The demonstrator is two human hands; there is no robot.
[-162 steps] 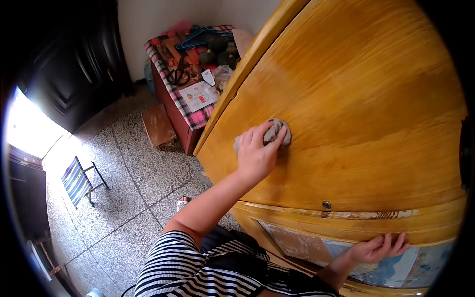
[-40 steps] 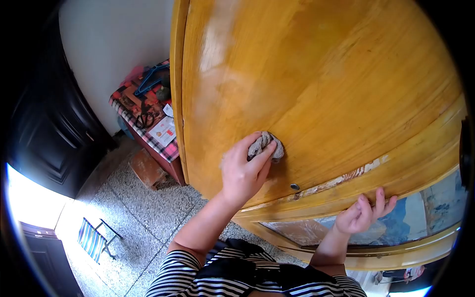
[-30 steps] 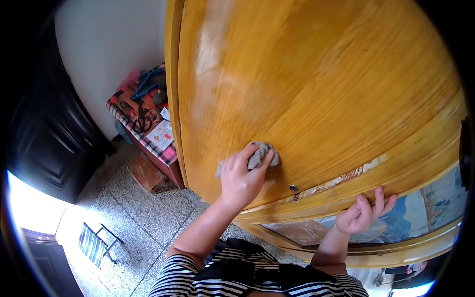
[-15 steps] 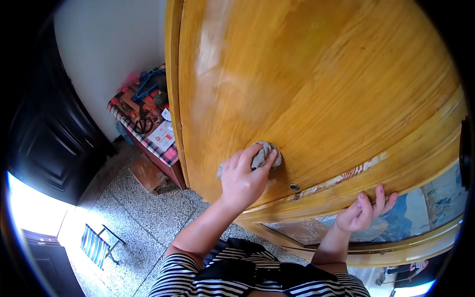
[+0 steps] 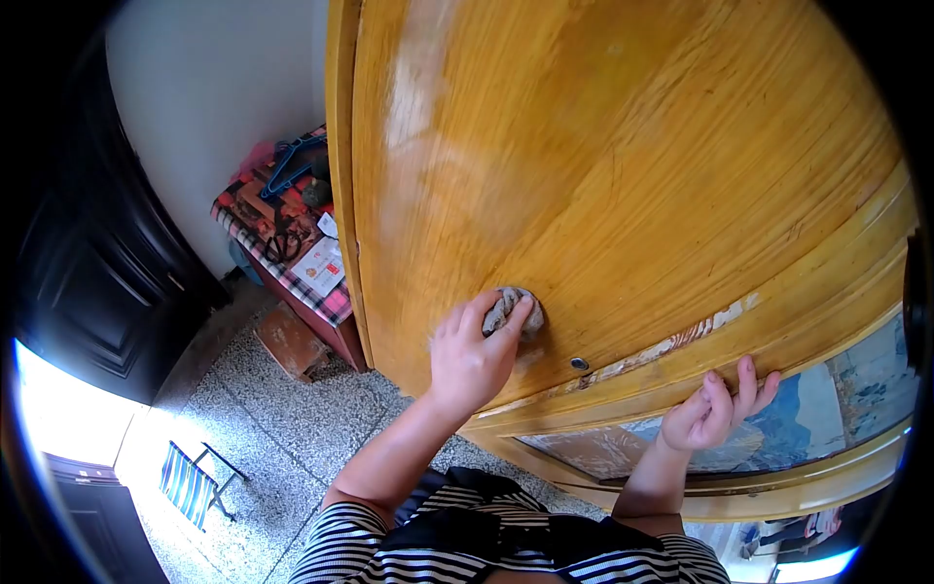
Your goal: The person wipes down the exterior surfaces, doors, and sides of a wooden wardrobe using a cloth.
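My left hand [image 5: 469, 362] is closed round a crumpled grey cloth [image 5: 514, 313] and presses it to the yellow wooden cabinet door [image 5: 603, 185]. Part of the cloth is hidden under the fingers. Below the door's worn lower edge, my right hand [image 5: 708, 414] has its fingers apart and loosely bent, the fingertips against the wooden edge. A small round lock [image 5: 580, 364] sits in the door between the two hands. Along that edge runs a strip of chipped, peeling finish [image 5: 671, 346].
A picture panel [image 5: 798, 414] lies behind my right hand. To the left, a table with a checked cloth [image 5: 316, 310] bears papers and a blue hanger [image 5: 284, 173]. A striped folding stool [image 5: 190, 485] and a brown box-like block [image 5: 290, 341] stand on the speckled floor. A dark door [image 5: 107, 263] is at far left.
My left hand and the cloth have slid slightly left and down across the door. My right hand has stayed nearly still at the edge.
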